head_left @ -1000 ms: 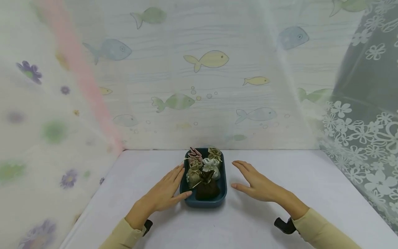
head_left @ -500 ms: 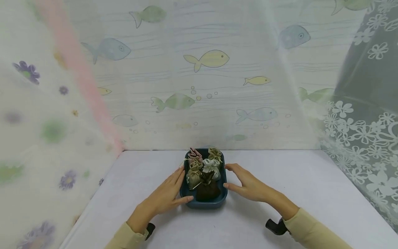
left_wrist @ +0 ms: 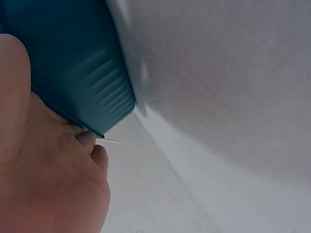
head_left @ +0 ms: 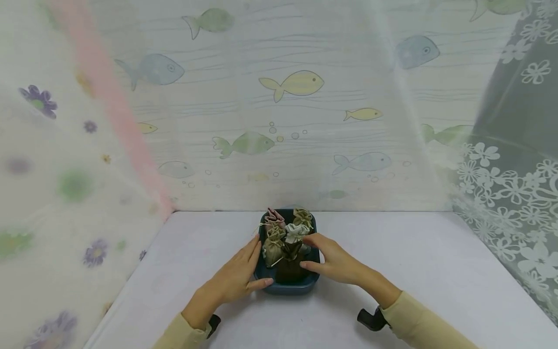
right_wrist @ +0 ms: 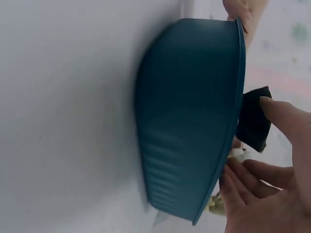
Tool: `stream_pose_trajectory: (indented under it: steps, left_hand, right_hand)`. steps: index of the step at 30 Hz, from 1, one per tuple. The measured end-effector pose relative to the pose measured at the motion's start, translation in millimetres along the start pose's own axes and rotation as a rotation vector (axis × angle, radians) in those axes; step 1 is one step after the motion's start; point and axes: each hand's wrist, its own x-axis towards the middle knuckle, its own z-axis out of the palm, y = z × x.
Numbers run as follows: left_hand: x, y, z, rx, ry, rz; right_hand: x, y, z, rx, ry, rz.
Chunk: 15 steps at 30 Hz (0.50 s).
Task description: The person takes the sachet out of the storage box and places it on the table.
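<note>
Well, no brand, label or writing is showing anywhere. The blue tub is sitting on the white table at the centre, near the person, packed w/ small drawstring pouches — pink and tan ones at 12 o'clock, a pale one mid, an olive one at 9, a dark brown pouch at 6.

The left hand is lying flat against the tub's 9 o'clock wall, fingers straight along the rim, thumb pressing the near corner. The right hand is reaching in from 3 o'clock, fingers loosely extended over the pouches, thumb beside the dark brown one; whether it's actually touching a pouch can't be told.

The wrist views are showing mostly the tub's ribbed outer wall, blurred and cut off; the pouches are nearly all hidden there. The pouch bottoms are hidden inside the tub. Black wrist mounts are partly hidden under the beige sleeves.
</note>
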Motion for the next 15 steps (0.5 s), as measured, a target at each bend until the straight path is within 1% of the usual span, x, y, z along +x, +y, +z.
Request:
stream_pose_trajectory:
  steps: [3,6,9,12,15]
  left_hand:
    - [0.8,0.7,0.3,-0.004,0.022,0.018]
    - [1.5,0.6,1.3,-0.008,0.037,0.024]
    - [1.7,0.5,2.0,-0.018,0.027,0.009]
    - [1.7,0.5,2.7,-0.017,0.007,-0.014]
    - [0.9,1.4,2.4,-0.021,-0.003,-0.022]
  right_hand:
    - [3.6,1.1,3.9,0.002,0.011,-0.026]
    - [7.8,3.2,8.4,-0.009,0.024,-0.032]
    - [11.8,5.6,13.7,-0.025,0.045,-0.034]
    - [15.5,6.6,18.3,-0.018,0.057,-0.045]
    - [17.5,6.1,21.4,-0.017,0.059,-0.057]
